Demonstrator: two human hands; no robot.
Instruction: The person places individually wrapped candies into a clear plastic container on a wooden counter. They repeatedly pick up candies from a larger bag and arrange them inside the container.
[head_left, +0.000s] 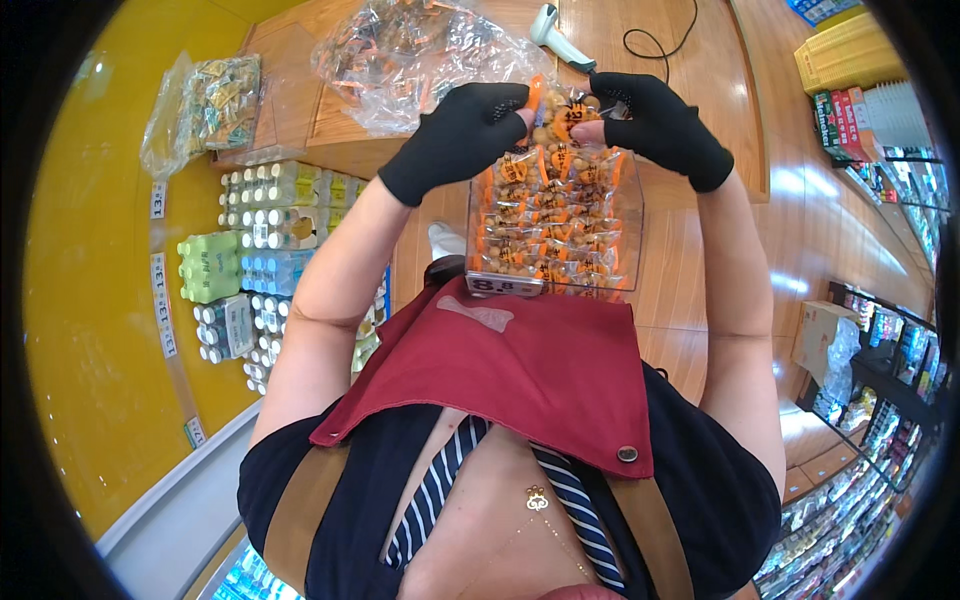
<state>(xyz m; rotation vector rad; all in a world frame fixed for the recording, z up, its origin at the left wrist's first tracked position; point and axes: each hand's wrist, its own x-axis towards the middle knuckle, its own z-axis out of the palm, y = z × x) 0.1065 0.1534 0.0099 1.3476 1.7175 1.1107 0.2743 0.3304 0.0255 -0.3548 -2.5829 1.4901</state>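
Observation:
Both hands wear black gloves that leave the thumb tips bare. My left hand (469, 135) pinches the orange edge of a small clear snack packet (559, 120) at the far end of an acrylic bin. The thumb of my right hand (660, 124) presses on that same packet from the other side; its fingers curl behind and are partly hidden. Round, brown, nut-like pieces show through the wrapper. Below the hands, the clear acrylic bin (637, 225) holds rows of matching packets (551, 225). A price tag (504, 285) is on its near edge.
Beyond my hands, a large clear bag (427, 60) of packets lies on the wooden counter (592, 22) beside a barcode scanner (559, 41). Another bag of packets (225, 101) sits at the left. Bottled drinks (277, 225) are stacked below it. Stocked shelves (885, 420) stand right.

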